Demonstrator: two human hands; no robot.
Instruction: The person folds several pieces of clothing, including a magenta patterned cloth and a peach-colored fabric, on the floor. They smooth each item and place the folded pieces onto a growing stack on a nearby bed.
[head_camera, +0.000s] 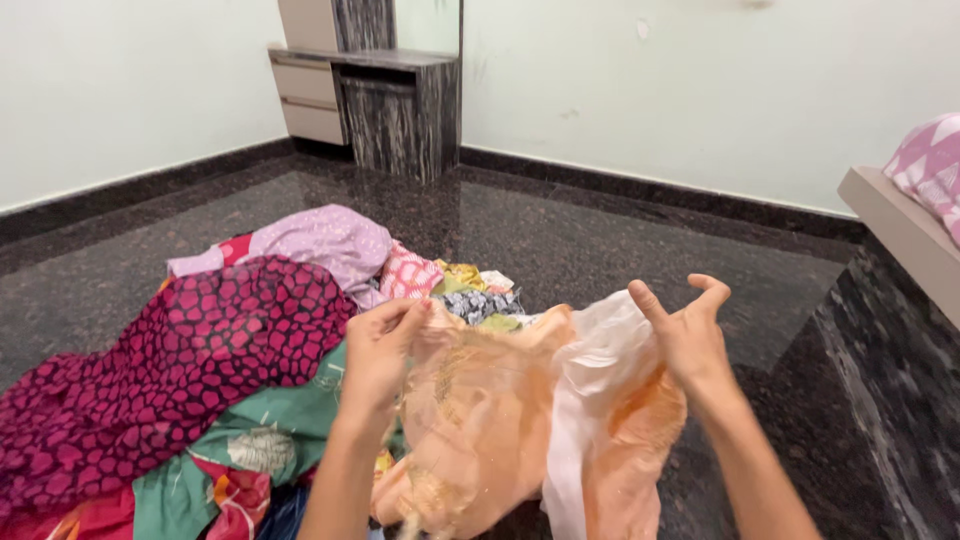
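left hand (378, 345): pinched closed on peach garment (480, 420) edge | right hand (688, 335): fingers spread, garment's white lining (590, 400) draped against palm | garment: raised above clothes pile (230, 370) on dark granite floor (600, 240) | labels: none visible

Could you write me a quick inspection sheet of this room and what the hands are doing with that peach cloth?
Surface: dark speckled stone floor, glossy.
Job's things: peach garment with a white lining, held up between both hands.
Clutter: pile of clothes on the floor, with a magenta patterned cloth, a lilac cloth and a green printed cloth.
Grips: left hand pinches the garment's edge; right hand has fingers spread, cloth draped at the palm.
Cables: nothing seen.
Surroundings: pale walls, a dresser in the corner, a bed edge with a pink pillow at right.
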